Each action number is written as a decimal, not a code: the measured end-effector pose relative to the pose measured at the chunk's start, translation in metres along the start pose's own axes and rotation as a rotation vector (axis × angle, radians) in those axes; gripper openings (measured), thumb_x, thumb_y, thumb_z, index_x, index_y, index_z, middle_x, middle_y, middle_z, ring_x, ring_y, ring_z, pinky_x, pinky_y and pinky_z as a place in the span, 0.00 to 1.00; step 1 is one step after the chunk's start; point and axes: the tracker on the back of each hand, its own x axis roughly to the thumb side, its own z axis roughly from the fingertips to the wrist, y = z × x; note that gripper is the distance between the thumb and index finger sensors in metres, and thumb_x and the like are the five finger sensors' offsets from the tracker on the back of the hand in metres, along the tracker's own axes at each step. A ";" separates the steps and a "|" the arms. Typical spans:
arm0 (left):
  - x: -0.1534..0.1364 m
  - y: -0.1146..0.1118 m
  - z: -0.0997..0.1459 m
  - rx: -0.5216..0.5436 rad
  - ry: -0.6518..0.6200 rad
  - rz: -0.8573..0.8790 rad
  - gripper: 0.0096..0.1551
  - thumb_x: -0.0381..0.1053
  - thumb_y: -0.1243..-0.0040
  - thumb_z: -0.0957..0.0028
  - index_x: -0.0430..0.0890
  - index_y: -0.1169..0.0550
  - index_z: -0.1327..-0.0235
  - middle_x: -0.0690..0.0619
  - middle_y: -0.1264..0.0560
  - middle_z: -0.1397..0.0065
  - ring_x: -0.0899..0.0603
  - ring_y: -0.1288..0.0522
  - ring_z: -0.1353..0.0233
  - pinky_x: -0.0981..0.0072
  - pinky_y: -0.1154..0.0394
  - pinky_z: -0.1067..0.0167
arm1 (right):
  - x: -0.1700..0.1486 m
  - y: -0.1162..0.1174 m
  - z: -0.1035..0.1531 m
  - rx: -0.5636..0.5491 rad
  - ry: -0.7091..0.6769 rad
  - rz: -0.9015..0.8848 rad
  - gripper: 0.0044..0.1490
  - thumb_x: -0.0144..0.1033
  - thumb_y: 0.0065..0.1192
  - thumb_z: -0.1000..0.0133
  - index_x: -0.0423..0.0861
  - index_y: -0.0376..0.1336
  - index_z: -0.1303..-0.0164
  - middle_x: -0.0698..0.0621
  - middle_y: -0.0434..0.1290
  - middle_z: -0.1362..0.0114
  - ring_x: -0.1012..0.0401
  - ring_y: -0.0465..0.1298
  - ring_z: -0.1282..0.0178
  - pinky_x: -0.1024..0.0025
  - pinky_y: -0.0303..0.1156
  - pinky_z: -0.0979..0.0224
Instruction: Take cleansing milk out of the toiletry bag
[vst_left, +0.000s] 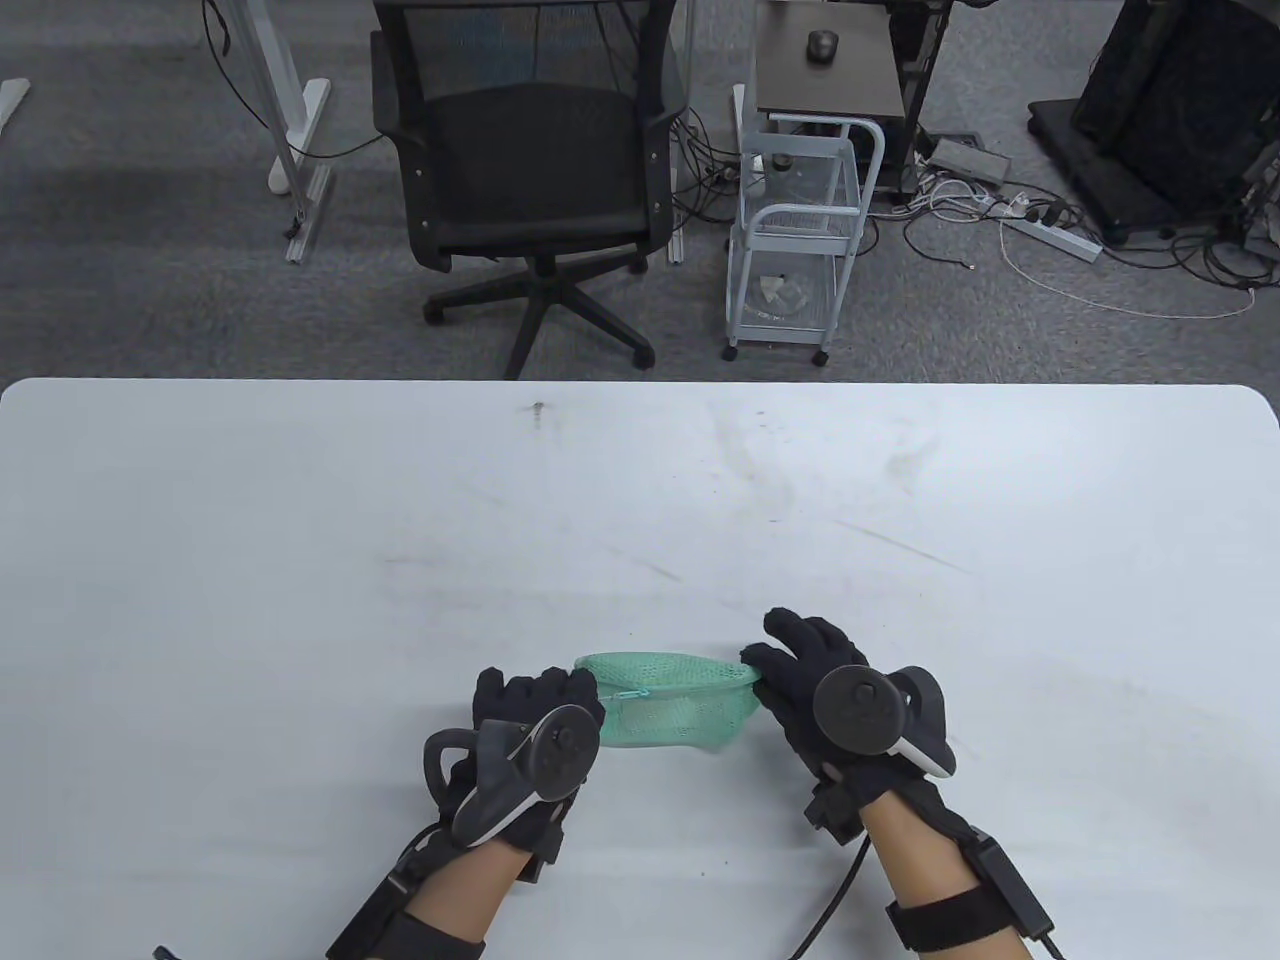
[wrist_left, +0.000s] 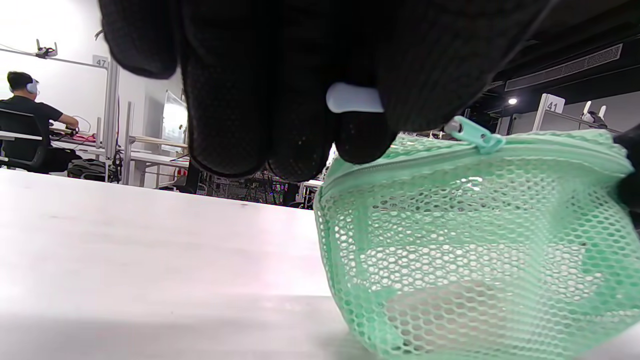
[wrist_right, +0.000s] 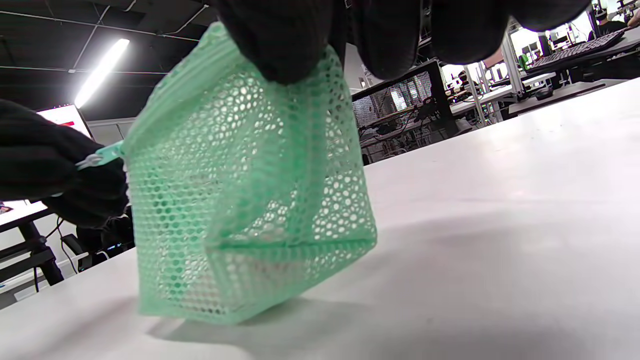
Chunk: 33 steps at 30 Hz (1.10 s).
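Green mesh toiletry bag (vst_left: 668, 705) sits on the white table (vst_left: 300, 560) near the near edge, a little right of its middle, between my two hands.

My left hand (vst_left: 535, 725) is at the bag's left end. Its fingers (wrist_left: 300, 125) pinch the pale zipper pull (wrist_left: 354, 98); the green slider (wrist_left: 474, 133) sits on the zip line just beside them, partway along the top.

My right hand (vst_left: 810, 690) is at the bag's right end. Fingertips (wrist_right: 280, 45) pinch the top corner of the mesh (thumb and forefinger closed on the fabric, the other fingers spread beyond). In the right wrist view the bag stands tilted, held up by that corner, its base on the table.

Cleansing milk: inside the bag, as far as I can tell. Through the mesh only a pale, blurred shape (wrist_left: 440, 305) shows low in the bag; I cannot make out what it is.

Beyond the far edge: a black office chair (vst_left: 530, 170) and a small white wire trolley (vst_left: 800, 240) on the grey carpet.
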 end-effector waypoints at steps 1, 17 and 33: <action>-0.001 0.000 0.000 0.002 0.003 -0.001 0.23 0.54 0.30 0.46 0.48 0.14 0.40 0.45 0.14 0.33 0.32 0.15 0.36 0.31 0.33 0.30 | 0.000 0.000 0.000 0.000 0.001 -0.001 0.25 0.31 0.68 0.40 0.40 0.72 0.32 0.30 0.62 0.15 0.22 0.61 0.24 0.24 0.58 0.28; -0.011 0.002 -0.005 0.024 0.060 -0.028 0.23 0.54 0.30 0.46 0.49 0.14 0.40 0.45 0.14 0.32 0.32 0.15 0.36 0.31 0.33 0.29 | -0.006 -0.004 0.000 0.006 0.003 -0.019 0.25 0.31 0.68 0.40 0.40 0.72 0.32 0.29 0.62 0.15 0.22 0.61 0.24 0.25 0.58 0.28; -0.032 -0.002 -0.013 -0.013 0.130 -0.018 0.23 0.54 0.30 0.47 0.48 0.13 0.41 0.45 0.14 0.33 0.32 0.15 0.36 0.31 0.33 0.29 | -0.016 -0.008 0.000 0.050 0.029 -0.045 0.25 0.31 0.68 0.40 0.40 0.72 0.32 0.29 0.62 0.15 0.22 0.61 0.24 0.24 0.58 0.28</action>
